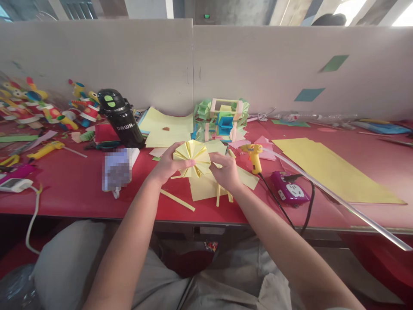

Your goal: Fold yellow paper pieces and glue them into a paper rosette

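1. Two bare hands meet over the middle of the red table (74, 185), and I see both gripping one pleated yellow paper fan rosette (192, 158); my left hand (167, 165) clasps its left edge with the thumb pressed across the folds, my right hand (227, 170) pinches its right edge with curled fingers.
2. The rosette is held just above a flat yellow paper sheet (206, 187) lying near the table's front edge; thin yellow paper strips (177, 200) lie beside and under it.
3. Just right of my right hand stands a yellow hot glue gun (254, 156); its black cord runs near a purple power strip (288, 189) farther right.
4. A large yellow paper sheet (332, 170) lies well to the right; a clear plastic rod (338, 200) slants across it.
5. Far behind the rosette sits a green, blue and yellow folded-paper structure (224, 118); left of it stands a black water bottle with green buttons (120, 117).
6. Colourful toy figures (38, 105) crowd the far left corner; a yellow-handled tool (47, 150) lies near them.
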`<state>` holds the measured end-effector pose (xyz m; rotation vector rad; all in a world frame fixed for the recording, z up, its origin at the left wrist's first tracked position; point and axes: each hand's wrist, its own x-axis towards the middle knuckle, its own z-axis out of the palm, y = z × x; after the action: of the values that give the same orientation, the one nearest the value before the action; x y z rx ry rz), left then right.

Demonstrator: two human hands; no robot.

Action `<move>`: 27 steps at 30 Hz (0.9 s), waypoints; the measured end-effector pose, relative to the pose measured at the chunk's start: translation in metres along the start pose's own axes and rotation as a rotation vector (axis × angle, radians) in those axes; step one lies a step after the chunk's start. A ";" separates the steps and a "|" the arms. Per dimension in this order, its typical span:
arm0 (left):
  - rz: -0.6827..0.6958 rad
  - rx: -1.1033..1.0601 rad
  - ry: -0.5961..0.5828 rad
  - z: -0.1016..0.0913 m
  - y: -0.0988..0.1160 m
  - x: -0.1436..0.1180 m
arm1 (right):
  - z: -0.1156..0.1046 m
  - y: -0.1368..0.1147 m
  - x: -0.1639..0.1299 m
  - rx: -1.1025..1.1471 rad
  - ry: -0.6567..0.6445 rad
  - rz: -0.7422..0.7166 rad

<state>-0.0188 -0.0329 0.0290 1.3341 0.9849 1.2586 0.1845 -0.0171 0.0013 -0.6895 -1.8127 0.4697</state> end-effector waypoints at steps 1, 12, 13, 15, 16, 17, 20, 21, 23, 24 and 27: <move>-0.024 -0.016 -0.007 -0.001 0.000 0.000 | 0.000 0.000 0.000 -0.010 0.001 0.011; -0.131 -0.202 -0.142 -0.006 0.001 0.002 | -0.001 -0.001 0.000 0.004 0.054 -0.017; -0.133 -0.196 -0.144 -0.006 0.001 0.002 | -0.001 -0.001 0.000 -0.005 0.059 -0.013; -0.148 -0.187 -0.142 -0.006 0.001 0.002 | -0.002 0.000 0.000 -0.029 0.066 -0.002; -0.161 -0.185 -0.142 -0.006 0.001 0.002 | -0.002 0.000 0.000 -0.041 0.066 0.003; -0.172 -0.186 -0.142 -0.007 0.001 0.002 | -0.003 0.000 0.000 -0.049 0.062 0.006; -0.183 -0.194 -0.153 -0.007 0.001 0.002 | -0.003 -0.002 0.000 -0.035 0.033 -0.003; -0.177 -0.193 -0.156 -0.007 0.001 0.002 | -0.003 -0.002 0.000 -0.020 0.025 -0.010; -0.156 -0.187 -0.160 -0.007 0.002 0.002 | -0.003 -0.003 0.001 0.009 0.009 -0.018; -0.144 -0.186 -0.161 -0.007 0.002 0.002 | -0.003 -0.003 0.001 0.019 0.000 -0.016; -0.136 -0.185 -0.175 -0.007 0.004 0.002 | -0.003 -0.002 0.000 0.037 0.002 -0.012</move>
<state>-0.0254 -0.0310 0.0324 1.1908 0.8022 1.0829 0.1868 -0.0184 0.0038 -0.6526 -1.8010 0.4936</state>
